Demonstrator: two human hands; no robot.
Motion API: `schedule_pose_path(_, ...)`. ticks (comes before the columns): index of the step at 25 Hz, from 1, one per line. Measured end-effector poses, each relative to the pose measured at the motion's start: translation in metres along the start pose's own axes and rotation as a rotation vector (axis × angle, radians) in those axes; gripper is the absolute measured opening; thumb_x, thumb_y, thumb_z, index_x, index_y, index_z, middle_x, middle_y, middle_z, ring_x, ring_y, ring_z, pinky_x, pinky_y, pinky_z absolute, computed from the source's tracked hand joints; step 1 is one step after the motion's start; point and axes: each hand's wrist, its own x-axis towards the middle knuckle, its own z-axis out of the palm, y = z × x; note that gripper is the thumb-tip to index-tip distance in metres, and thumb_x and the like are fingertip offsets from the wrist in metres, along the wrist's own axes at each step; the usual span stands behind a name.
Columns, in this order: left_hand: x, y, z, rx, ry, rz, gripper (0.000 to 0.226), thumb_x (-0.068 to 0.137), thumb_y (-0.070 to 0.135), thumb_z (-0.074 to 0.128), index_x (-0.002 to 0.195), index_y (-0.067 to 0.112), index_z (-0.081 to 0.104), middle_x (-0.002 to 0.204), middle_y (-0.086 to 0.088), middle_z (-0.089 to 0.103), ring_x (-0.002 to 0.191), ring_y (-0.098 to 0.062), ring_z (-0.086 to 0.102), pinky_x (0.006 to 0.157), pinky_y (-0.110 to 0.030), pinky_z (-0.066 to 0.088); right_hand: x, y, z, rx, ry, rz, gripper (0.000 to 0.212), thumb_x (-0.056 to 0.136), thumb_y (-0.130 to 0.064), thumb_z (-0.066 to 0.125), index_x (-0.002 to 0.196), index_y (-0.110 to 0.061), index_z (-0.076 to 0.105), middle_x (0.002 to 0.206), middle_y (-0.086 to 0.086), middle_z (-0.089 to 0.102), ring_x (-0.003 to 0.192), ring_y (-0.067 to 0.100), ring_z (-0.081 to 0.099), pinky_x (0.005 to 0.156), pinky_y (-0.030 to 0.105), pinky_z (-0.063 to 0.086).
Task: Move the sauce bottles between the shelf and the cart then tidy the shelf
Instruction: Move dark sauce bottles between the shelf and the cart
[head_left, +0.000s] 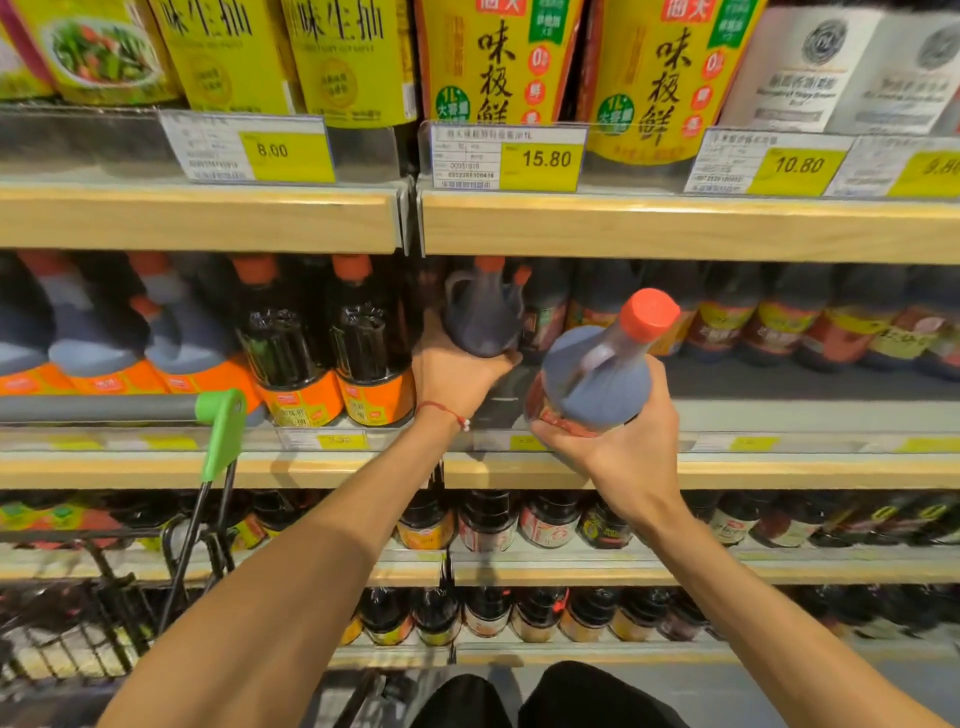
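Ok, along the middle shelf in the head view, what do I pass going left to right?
Orange-labelled jugs → two dark bottles → left hand gripping a handled bottle → right hand gripping the red-capped bottle → row of yellow-and-red-labelled bottles.

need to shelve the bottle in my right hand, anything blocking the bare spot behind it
Nothing visible does. The right hand holds the red-capped bottle before a bare shelf front; labelled bottles stand only further back, and the left hand holds another bottle to its left.
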Motion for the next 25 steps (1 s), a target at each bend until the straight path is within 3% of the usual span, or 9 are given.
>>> schedule_pose_path(4, 0.001, -0.009, 0.005, -0.025, -0.002, -0.052, 0.085, 0.053, 0.03, 0.094, 0.123, 0.01, 0.051, 0.112, 0.001, 0.066, 0.098, -0.008, 0.061, 0.084, -0.018, 0.051, -0.002, 0.009, 0.004, 0.011, -0.017, 0.003, 0.094, 0.056, -0.02, 0.103, 0.133, -0.021, 0.049, 0.124, -0.002, 0.062, 0.117, 0.012, 0.062, 0.09, 0.03, 0.058)
schedule_pose_path(8, 0.007, -0.005, 0.008, 0.02, -0.092, -0.157, 0.083, 0.057, 0.036, 0.092, 0.124, 0.014, 0.049, 0.123, -0.005, 0.063, 0.112, -0.018, 0.06, 0.093, -0.024, 0.049, 0.0, 0.008, 0.003, -0.014, -0.041, -0.014, 0.094, 0.056, -0.019, 0.103, 0.132, -0.023, 0.048, 0.125, -0.002, 0.061, 0.117, 0.009, 0.061, 0.088, 0.021, 0.055)
schedule_pose_path(12, -0.007, 0.01, -0.007, 0.074, -0.208, -0.306, 0.044, 0.07, 0.022, 0.086, 0.099, 0.017, 0.054, 0.107, -0.006, 0.062, 0.1, -0.02, 0.06, 0.085, -0.028, 0.05, -0.001, 0.002, -0.001, -0.036, -0.055, 0.017, 0.095, 0.056, -0.019, 0.103, 0.133, -0.023, 0.048, 0.125, -0.002, 0.059, 0.117, 0.009, 0.06, 0.088, 0.019, 0.054)
schedule_pose_path(13, -0.018, 0.011, -0.013, 0.066, -0.16, -0.324, 0.04, 0.074, 0.015, 0.081, 0.105, 0.015, 0.055, 0.11, -0.005, 0.061, 0.102, -0.019, 0.059, 0.085, -0.027, 0.048, -0.002, 0.0, -0.002, -0.038, -0.06, 0.031, 0.095, 0.056, -0.019, 0.103, 0.134, -0.022, 0.048, 0.125, -0.002, 0.06, 0.117, 0.009, 0.06, 0.089, 0.022, 0.055)
schedule_pose_path(16, -0.064, 0.017, -0.036, -0.163, -0.06, -0.24, 0.066, 0.077, -0.015, 0.06, 0.135, 0.015, 0.05, 0.135, 0.001, 0.053, 0.127, -0.009, 0.05, 0.107, -0.021, 0.038, -0.01, -0.013, -0.005, 0.018, -0.089, 0.109, 0.095, 0.056, -0.019, 0.103, 0.134, -0.022, 0.049, 0.125, -0.002, 0.062, 0.115, 0.009, 0.062, 0.089, 0.025, 0.057)
schedule_pose_path(18, -0.092, 0.034, -0.053, -0.226, -0.311, -0.171, 0.075, 0.076, -0.024, 0.054, 0.135, 0.022, 0.052, 0.133, 0.012, 0.055, 0.126, 0.007, 0.049, 0.108, -0.015, 0.038, -0.016, -0.022, -0.006, 0.069, -0.125, 0.165, 0.094, 0.057, -0.016, 0.102, 0.135, -0.02, 0.049, 0.124, -0.001, 0.064, 0.113, 0.007, 0.065, 0.088, 0.025, 0.058)
schedule_pose_path(20, -0.105, 0.052, -0.066, -0.219, -0.53, -0.121, 0.075, 0.078, -0.019, 0.063, 0.137, 0.024, 0.048, 0.133, 0.021, 0.052, 0.119, 0.019, 0.047, 0.1, -0.006, 0.038, -0.021, -0.029, -0.003, 0.135, -0.175, 0.232, 0.091, 0.06, -0.012, 0.1, 0.135, -0.017, 0.049, 0.123, 0.001, 0.066, 0.112, 0.012, 0.068, 0.087, 0.032, 0.061)
schedule_pose_path(23, -0.108, 0.06, -0.073, -0.243, -0.599, -0.113, 0.083, 0.076, -0.005, 0.079, 0.147, 0.015, 0.042, 0.136, 0.009, 0.058, 0.125, 0.001, 0.054, 0.103, -0.017, 0.044, -0.022, -0.039, -0.003, 0.235, -0.331, 0.366, 0.085, 0.073, -0.002, 0.092, 0.142, -0.011, 0.042, 0.127, 0.011, 0.067, 0.115, 0.026, 0.07, 0.087, 0.039, 0.062)
schedule_pose_path(25, -0.107, 0.061, -0.08, -0.243, -0.6, -0.184, 0.089, 0.072, -0.005, 0.081, 0.148, 0.015, 0.039, 0.132, 0.008, 0.061, 0.125, -0.004, 0.056, 0.103, -0.024, 0.047, -0.016, -0.048, -0.012, 0.222, -0.53, 0.42, 0.082, 0.085, 0.004, 0.079, 0.149, -0.014, 0.032, 0.135, 0.01, 0.062, 0.117, 0.013, 0.068, 0.088, 0.029, 0.06)
